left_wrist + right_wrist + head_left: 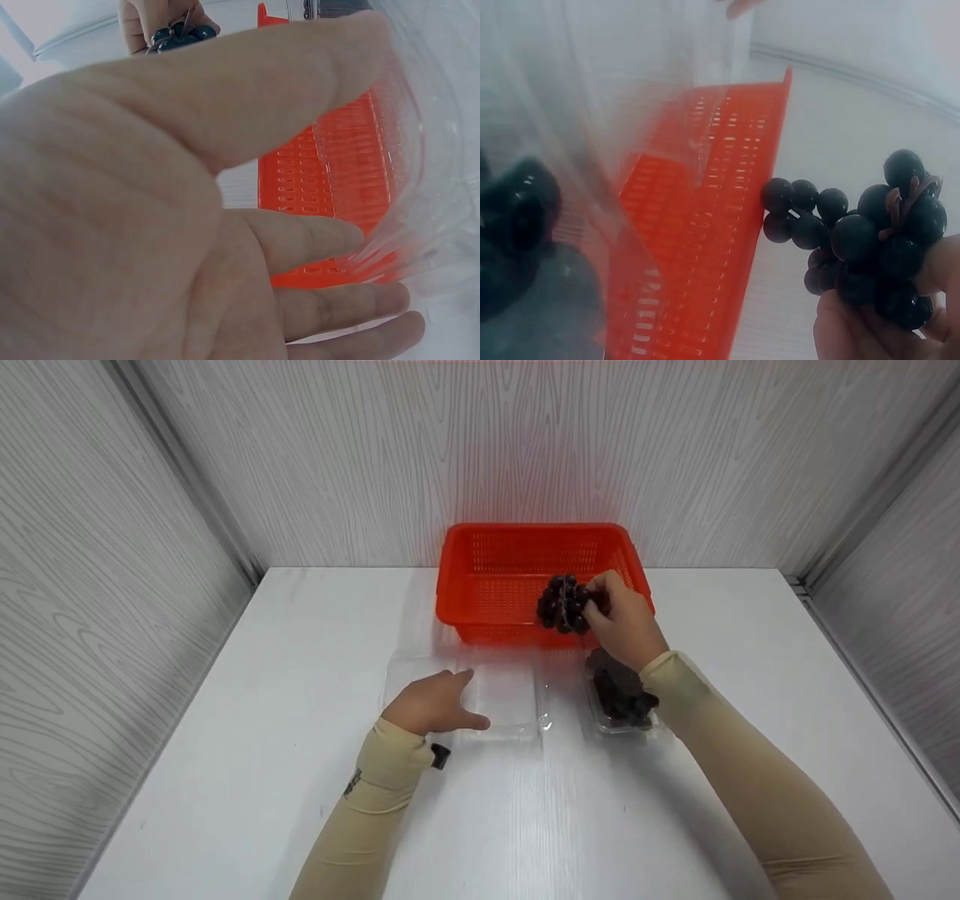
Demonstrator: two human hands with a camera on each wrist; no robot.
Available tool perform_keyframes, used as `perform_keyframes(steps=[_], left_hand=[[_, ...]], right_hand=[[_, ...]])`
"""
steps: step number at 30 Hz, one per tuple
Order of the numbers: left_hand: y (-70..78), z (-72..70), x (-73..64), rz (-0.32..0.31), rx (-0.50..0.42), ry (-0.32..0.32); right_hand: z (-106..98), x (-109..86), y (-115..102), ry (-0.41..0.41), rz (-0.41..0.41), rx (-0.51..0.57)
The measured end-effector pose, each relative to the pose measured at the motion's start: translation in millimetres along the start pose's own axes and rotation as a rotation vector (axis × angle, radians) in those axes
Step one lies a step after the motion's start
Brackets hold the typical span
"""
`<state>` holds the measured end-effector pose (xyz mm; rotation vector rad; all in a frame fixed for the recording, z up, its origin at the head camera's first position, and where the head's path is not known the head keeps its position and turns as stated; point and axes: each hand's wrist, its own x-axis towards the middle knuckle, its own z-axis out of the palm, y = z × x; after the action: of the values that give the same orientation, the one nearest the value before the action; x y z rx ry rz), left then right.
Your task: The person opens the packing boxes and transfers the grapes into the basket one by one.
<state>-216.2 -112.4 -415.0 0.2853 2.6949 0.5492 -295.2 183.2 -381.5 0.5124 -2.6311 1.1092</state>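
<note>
My right hand [626,622] pinches a bunch of dark grapes [561,604], raised at the front edge of the red basket [450,607]. In the right wrist view these round, glossy grapes [855,238] hang from a pinkish-brown stem between thumb and fingers. My left hand [431,703] is over a clear plastic container [506,697], its thumb and fingers spread apart. Up close in the left wrist view, the fingertips are beside the clear plastic [435,202]; whether they touch it I cannot tell. Under my right forearm, more dark fruit [621,690] sits in a second clear container [611,727].
The red slotted basket stands at the back of the white table [480,825], close to the back wall [360,465]. Pale wood-grain panels [90,585] close in the sides.
</note>
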Motion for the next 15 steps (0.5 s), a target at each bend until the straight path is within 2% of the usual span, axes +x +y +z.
perform_keyframes(steps=[6,15], left_hand=[[0.6,0.5,-1.5,-0.008,-0.009,0.005],[0.1,4.8,-5.5,-0.015,-0.004,0.009]], right_hand=[[-3,12.9,5,0.055,0.041,0.042],[-1,28.3,10,0.02,0.13,0.082]])
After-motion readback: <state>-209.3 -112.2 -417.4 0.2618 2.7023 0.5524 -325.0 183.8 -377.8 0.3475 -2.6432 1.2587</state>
